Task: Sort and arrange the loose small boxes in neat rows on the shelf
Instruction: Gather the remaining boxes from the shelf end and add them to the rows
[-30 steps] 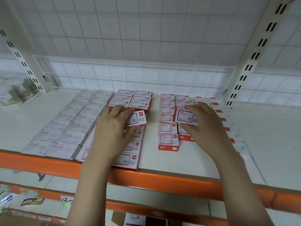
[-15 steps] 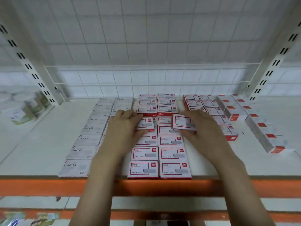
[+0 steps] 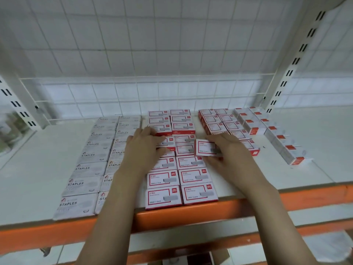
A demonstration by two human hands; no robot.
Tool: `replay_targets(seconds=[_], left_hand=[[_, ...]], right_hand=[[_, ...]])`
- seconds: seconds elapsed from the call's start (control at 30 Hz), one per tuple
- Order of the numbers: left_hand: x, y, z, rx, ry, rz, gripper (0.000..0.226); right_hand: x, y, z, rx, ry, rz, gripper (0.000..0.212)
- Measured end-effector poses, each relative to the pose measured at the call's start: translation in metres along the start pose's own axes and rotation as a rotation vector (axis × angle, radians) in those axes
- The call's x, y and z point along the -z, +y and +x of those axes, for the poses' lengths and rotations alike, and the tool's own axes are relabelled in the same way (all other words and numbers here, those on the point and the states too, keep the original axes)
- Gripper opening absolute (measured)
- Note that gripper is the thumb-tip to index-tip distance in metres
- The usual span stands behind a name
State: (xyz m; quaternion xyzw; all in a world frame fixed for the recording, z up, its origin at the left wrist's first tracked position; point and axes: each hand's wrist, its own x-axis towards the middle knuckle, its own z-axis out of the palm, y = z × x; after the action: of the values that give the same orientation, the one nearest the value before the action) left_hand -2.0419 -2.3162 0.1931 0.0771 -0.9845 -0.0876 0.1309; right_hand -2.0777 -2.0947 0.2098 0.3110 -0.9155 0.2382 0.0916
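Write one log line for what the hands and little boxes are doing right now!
left hand: flat on red-and-white rows | right hand: holds loose box, lifted, tilted | grey staples boxes: in rows, left

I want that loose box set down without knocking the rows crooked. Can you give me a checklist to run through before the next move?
1. Right hand grips the loose box between fingers and thumb: ok.
2. Loose box squared with the rows: not ok, it sits tilted.
3. Open slot for it in the red-framed rows: cannot tell, the hands cover that part.
4. Left hand steadies the left column, resting flat on it: ok.
5. Front boxes inside the orange shelf edge: ok.
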Motion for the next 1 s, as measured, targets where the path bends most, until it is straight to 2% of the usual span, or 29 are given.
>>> replay_targets(seconds=[0.17, 0.4, 0.57, 0.77, 0.87, 1.0], left_hand=[[-0.002, 0.001, 0.0, 0.046, 0.022, 0.035, 0.035], [0.002, 0.006, 0.008, 0.094, -0.069, 0.037, 0.041], [0.013, 0.009, -0.008, 0.11, -0.053, -0.007, 0.051], [0.022, 0.017, -0.042, 0.123, 0.015, -0.073, 0.046], [0.021, 0.019, -0.048, 0.123, 0.024, -0.083, 0.045], [0.022, 0.021, -0.048, 0.13, 0.038, -0.093, 0.045]], right_hand=[[-0.002, -0.002, -0.001, 0.01, -0.007, 0.002, 0.043], [-0.006, -0.003, 0.0, 0.005, -0.041, -0.027, 0.046], [-0.009, -0.01, 0.016, 0.019, -0.142, -0.058, 0.051], [-0.014, -0.021, 0.05, 0.046, -0.27, -0.099, 0.054], [-0.016, -0.023, 0.051, 0.057, -0.246, -0.1, 0.053], [-0.02, -0.022, 0.027, 0.073, -0.161, -0.132, 0.04]])
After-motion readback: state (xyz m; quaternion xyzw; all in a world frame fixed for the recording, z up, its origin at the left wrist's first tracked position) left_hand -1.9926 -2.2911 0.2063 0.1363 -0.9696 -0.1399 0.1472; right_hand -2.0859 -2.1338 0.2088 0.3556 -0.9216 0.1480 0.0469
